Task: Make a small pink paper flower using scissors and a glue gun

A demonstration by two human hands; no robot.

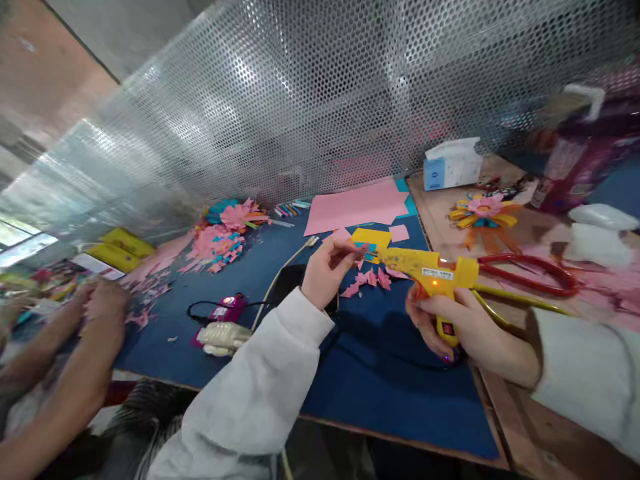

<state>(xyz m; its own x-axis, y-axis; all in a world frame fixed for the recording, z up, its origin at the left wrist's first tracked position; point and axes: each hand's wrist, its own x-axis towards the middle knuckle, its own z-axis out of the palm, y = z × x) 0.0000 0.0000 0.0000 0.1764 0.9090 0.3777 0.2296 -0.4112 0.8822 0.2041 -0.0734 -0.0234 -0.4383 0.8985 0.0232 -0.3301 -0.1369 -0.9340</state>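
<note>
My right hand grips the handle of a yellow hot glue gun, whose nozzle points left. My left hand pinches a small pink paper piece right at the nozzle tip, above the blue mat. Several small pink folded paper pieces lie on the mat just below the two hands. Both of my arms wear white sleeves.
Pink and yellow paper sheets, a paper flower pile, red-handled scissors, a finished paper flower and a tissue box lie around. A perforated metal screen stands behind. Another person's hands work at the left among pink scraps.
</note>
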